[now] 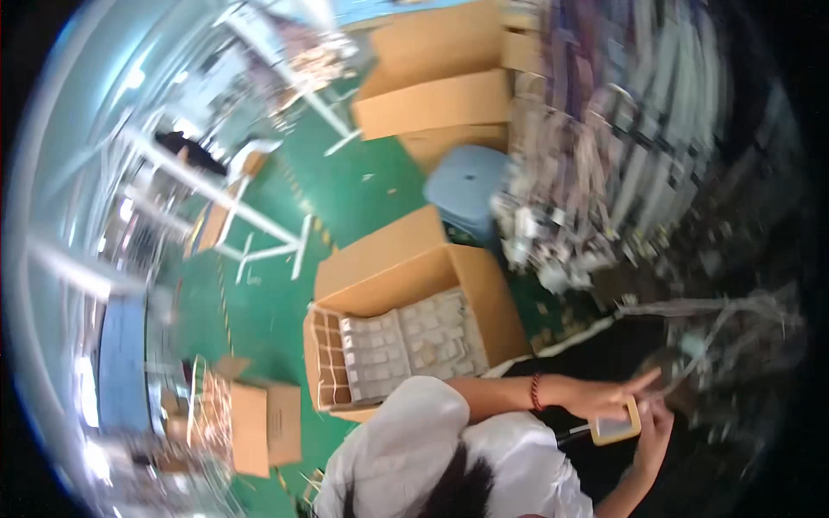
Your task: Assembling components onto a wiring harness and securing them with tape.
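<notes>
At the lower right my two hands are close together over a dark area. My left hand [596, 398], with a red and dark cord round its wrist, reaches across with one finger stretched out; the others bend toward my right hand. My right hand [654, 432] comes up from below with its fingers curled. What they pinch is blurred and too small to name. A thin pale cable [704, 358] runs up and right from beside the fingertips. Just below the left hand, a yellow-framed device [616, 426] with a grey face shows, a lead at its left side.
An open cardboard box [484, 298] with rows of pale parts stands left of my arms. Beyond it are a blue stool [469, 181] and another open carton [440, 104]. Bundled cables [596, 164] hang at the right. Another carton [266, 427] and white table frames [216, 194] stand left on the green floor.
</notes>
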The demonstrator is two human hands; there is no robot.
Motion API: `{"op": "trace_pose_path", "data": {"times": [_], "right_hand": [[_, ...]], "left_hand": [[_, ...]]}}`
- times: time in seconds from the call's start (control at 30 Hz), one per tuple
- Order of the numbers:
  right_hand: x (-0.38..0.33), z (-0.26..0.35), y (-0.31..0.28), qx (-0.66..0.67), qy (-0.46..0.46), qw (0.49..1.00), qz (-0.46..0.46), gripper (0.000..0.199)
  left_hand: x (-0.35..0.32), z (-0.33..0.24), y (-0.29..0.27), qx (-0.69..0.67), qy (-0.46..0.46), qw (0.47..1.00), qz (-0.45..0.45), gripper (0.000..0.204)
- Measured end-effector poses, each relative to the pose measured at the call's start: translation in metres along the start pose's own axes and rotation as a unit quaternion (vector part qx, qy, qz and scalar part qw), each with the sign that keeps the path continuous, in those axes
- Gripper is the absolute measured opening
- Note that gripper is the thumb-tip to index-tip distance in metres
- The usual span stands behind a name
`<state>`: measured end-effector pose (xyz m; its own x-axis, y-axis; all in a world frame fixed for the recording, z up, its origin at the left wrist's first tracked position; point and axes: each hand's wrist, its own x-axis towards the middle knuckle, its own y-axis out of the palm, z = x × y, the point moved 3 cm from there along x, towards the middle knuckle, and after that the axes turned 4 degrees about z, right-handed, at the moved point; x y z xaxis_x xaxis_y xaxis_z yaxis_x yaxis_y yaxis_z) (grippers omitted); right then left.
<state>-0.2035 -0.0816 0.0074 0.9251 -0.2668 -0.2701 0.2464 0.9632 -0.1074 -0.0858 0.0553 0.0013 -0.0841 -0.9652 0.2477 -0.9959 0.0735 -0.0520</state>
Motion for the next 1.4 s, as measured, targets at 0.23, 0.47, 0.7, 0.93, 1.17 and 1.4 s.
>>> {"op": "trace_pose_path", "data": {"times": [0.23,0.47,0.7,0.93,1.17,1.4], "right_hand": [[0.037,0.018,0.034,-0.035,-0.123,0.992,-0.007,0.021],[0.042,0.049,0.048,-0.221,-0.295,0.918,-0.148,0.027],[0.042,0.022,0.043,0.129,-0.11,0.985,0.0,0.025],[0.03,0.028,0.032,0.04,-0.203,0.977,-0.053,0.018],[0.014,0.058,0.046,-0.137,-0.305,0.924,-0.185,0.017],[0.023,0.012,0.017,0.133,-0.135,0.981,-0.036,0.035]], "left_hand": [[-0.029,-0.01,-0.019,-0.139,-0.078,0.987,-0.035,0.079],[-0.019,0.007,-0.012,-0.166,0.001,0.978,-0.126,0.084],[-0.029,-0.014,-0.016,-0.155,-0.022,0.98,-0.125,0.085],[-0.019,-0.036,-0.021,-0.134,-0.05,0.987,-0.077,0.081],[-0.005,0.004,0.015,-0.419,0.0,0.897,-0.142,0.076],[-0.005,-0.019,-0.003,-0.127,-0.088,0.982,-0.106,0.065]]}}
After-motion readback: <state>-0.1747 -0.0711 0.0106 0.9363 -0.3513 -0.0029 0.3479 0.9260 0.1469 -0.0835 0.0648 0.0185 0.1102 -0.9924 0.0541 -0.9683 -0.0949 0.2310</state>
